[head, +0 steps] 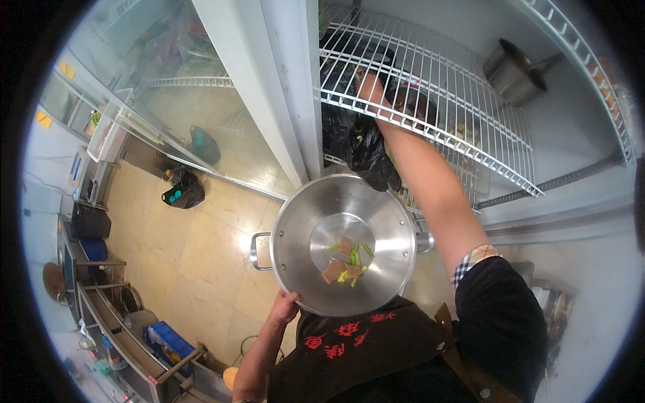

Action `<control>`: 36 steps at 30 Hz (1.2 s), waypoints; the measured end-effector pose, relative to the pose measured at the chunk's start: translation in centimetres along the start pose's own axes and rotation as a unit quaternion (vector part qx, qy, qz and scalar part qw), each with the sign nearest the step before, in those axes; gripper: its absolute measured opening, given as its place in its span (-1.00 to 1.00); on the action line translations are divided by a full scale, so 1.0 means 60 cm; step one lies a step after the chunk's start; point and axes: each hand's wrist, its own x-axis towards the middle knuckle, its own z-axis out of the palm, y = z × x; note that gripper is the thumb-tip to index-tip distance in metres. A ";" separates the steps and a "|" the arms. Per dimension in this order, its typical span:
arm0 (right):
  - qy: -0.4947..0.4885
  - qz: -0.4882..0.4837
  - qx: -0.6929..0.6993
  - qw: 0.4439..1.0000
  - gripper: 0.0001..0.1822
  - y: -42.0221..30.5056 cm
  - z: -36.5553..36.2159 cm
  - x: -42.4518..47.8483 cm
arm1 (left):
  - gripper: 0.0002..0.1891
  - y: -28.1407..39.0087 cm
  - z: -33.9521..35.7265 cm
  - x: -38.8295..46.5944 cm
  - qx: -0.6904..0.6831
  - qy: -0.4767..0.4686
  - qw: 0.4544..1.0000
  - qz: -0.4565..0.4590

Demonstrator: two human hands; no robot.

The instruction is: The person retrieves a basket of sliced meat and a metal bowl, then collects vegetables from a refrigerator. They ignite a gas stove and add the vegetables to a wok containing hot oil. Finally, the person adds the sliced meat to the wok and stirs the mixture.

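My left hand grips the near left rim of a wide, two-handled stainless steel pan, held in front of my apron. Brownish flat pieces and short green stalk pieces lie in its bottom. My right arm reaches into an open refrigerated cabinet. My right hand is seen through the wires of a white rack, at a black plastic bag; its fingers are largely hidden, so its grip cannot be told. A part of the black bag hangs down to the pan's far rim.
Above and right of my arm runs the white wire shelf. A metal pot stands deeper in the cabinet. At left is a glass door. On the tiled floor lie a black bag and, lower left, a blue crate by metal frames.
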 end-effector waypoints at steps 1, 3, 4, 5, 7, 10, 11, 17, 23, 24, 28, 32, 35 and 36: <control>0.004 0.003 0.005 1.000 -0.52 -0.005 -0.002 -0.001 | -0.54 -0.003 -0.007 0.006 0.002 -0.004 1.000 -0.002; 0.002 0.017 0.017 1.000 -0.51 -0.012 -0.009 -0.006 | -0.54 0.004 0.006 0.001 0.010 -0.010 1.000 -0.009; -0.005 0.030 0.020 0.999 -0.51 -0.015 -0.019 -0.010 | -0.55 0.011 0.014 -0.001 0.018 -0.013 1.000 -0.011; -0.014 0.044 0.019 0.999 -0.50 -0.026 -0.043 -0.012 | -0.56 0.022 0.028 0.005 0.027 -0.024 0.999 -0.014; -0.061 0.097 0.024 0.993 -0.49 -0.041 -0.055 -0.043 | -0.59 0.021 0.029 0.002 0.025 -0.015 1.000 -0.007; -0.086 0.168 0.020 0.982 -0.47 -0.079 -0.095 -0.118 | -0.62 0.021 0.032 0.012 0.020 -0.017 1.000 0.006; -0.037 0.165 0.022 0.985 -0.50 -0.083 -0.106 -0.146 | -0.63 0.022 0.032 0.016 0.018 -0.018 1.000 0.007; -0.120 0.198 0.051 0.972 -0.52 -0.145 -0.224 -0.335 | -0.64 0.035 0.052 0.022 0.022 0.005 1.000 -0.008; -0.415 0.126 -0.147 0.889 -0.48 -0.047 -0.255 -0.543 | -0.51 0.022 0.020 0.037 0.063 -0.025 0.997 -0.034; -0.471 0.097 -0.238 0.844 -0.43 -0.038 -0.254 -0.556 | -0.50 0.034 0.038 0.039 0.065 -0.021 0.997 -0.034; -0.433 -0.044 -0.220 0.873 -0.57 -0.049 -0.282 -0.524 | -0.59 0.038 0.064 0.028 0.043 0.006 0.998 -0.034; -0.256 -0.065 -0.223 0.938 -0.67 -0.154 -0.203 -0.375 | -0.57 0.035 0.062 0.017 0.050 0.008 0.998 -0.033; -0.173 -0.092 -0.302 0.933 -0.55 -0.140 -0.147 -0.297 | -0.54 0.029 0.049 0.019 0.046 -0.009 0.998 -0.038; -0.167 -0.090 -0.352 0.916 -0.51 -0.128 -0.131 -0.279 | -0.50 0.020 0.032 0.024 0.039 -0.030 0.998 -0.036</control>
